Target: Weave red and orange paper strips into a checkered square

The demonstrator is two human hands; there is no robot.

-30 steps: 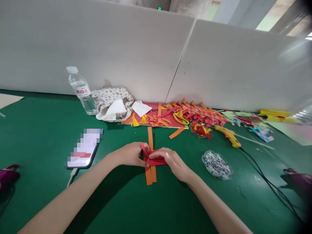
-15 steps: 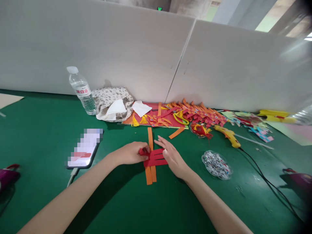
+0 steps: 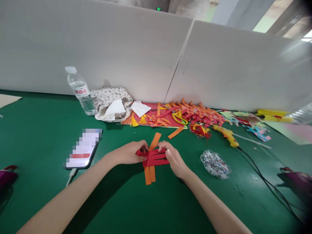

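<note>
Red strips [image 3: 158,159]: flat, smooth, paper-like, slit lengthwise into narrow bands; they lie near the middle of the desk [image 3: 117,201], crossing over orange strips [image 3: 147,175]. Two orange ends project toward the wearer side by side; one slants out on the far side, between the hands.

Left hand [image 3: 133,152]: thumb and fingers closed on the folded-back part of the red strips. Right hand [image 3: 175,160]: fingers bent over the free ends of the red strips, beside the slanting orange end; cannot tell whether its grip is pinched shut.

Containers. Clear, scallop-edged dish [image 3: 215,165], right of the hands: heaped with small white-and-black pieces, a few coloured. Second clear dish [image 3: 200,130], farther back: red and yellow tassels, threads spilling over the rim. Clear ribbed bottle [image 3: 82,92]: white cap, printed label. Soft patterned pouch [image 3: 109,102]: white tissue protruding from its opening.

Along the panel: woven red-and-orange pieces [image 3: 201,113] with pointed edges, checkered texture. Yellow glue gun [image 3: 226,136], black cord attached, near a translucent rod [image 3: 253,141]. Loose orange piece [image 3: 175,133], flat, just beyond the right hand. Phone [image 3: 84,149], screen lit, cable plugged in.
</note>
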